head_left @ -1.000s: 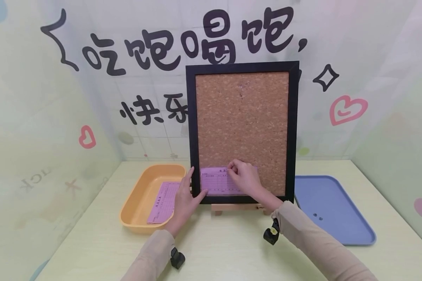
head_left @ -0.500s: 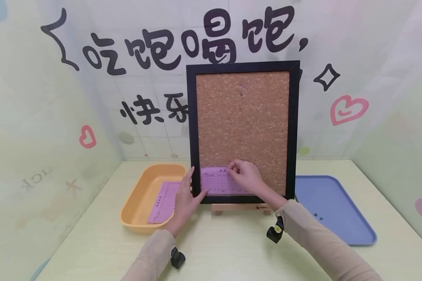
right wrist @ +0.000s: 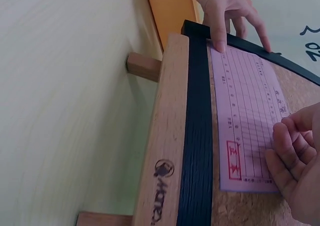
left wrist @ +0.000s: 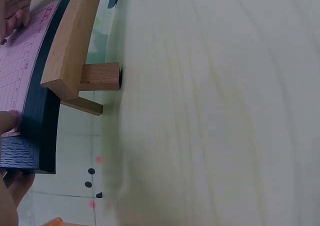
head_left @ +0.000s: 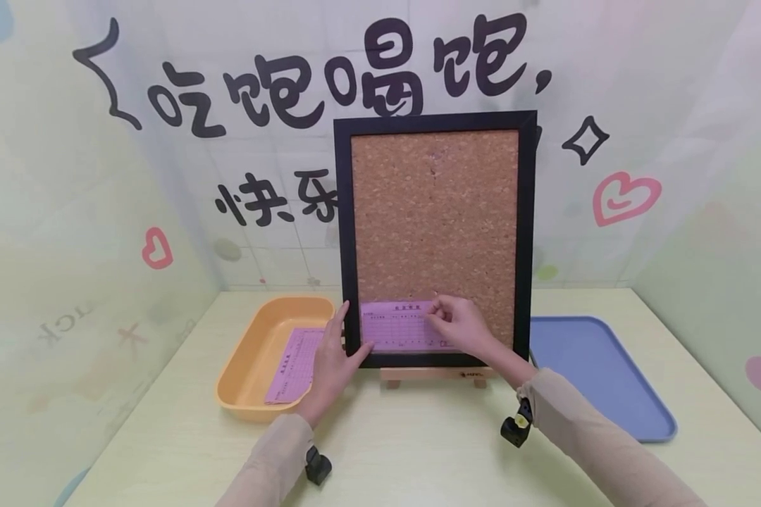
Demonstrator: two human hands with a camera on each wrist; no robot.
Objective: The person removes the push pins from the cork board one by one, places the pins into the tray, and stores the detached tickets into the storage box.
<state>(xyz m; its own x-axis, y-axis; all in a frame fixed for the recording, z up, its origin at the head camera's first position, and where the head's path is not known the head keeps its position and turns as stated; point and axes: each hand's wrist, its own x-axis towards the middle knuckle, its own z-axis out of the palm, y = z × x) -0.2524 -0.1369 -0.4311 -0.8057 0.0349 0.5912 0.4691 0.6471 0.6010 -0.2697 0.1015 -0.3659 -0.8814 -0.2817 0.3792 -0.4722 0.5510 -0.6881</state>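
Note:
A black-framed corkboard (head_left: 434,218) stands upright on a small wooden easel (head_left: 440,373). Low on its cork lies a pink receipt slip (head_left: 390,327), flat against the board's lower left corner. My left hand (head_left: 334,359) grips the frame's left edge, thumb over the slip's lower left corner and fingers behind the frame, as the left wrist view shows. At the slip's upper right part, my right hand (head_left: 461,325) has thumb and forefinger pinched together. A tiny dark thumbtack (left wrist: 3,42) seems to show at those fingertips, mostly hidden.
Left of the board, an orange tray (head_left: 241,366) contains more pink slips (head_left: 294,366). To the right lies a blue tray (head_left: 615,373), partly covered by the right sleeve. A printed wall (head_left: 279,267) rises close behind the board.
My right hand has slid a little to the right along the slip, uncovering more of its printed heading. The left hand keeps its hold on the frame. The right sleeve now hides the blue tray's dark tacks.

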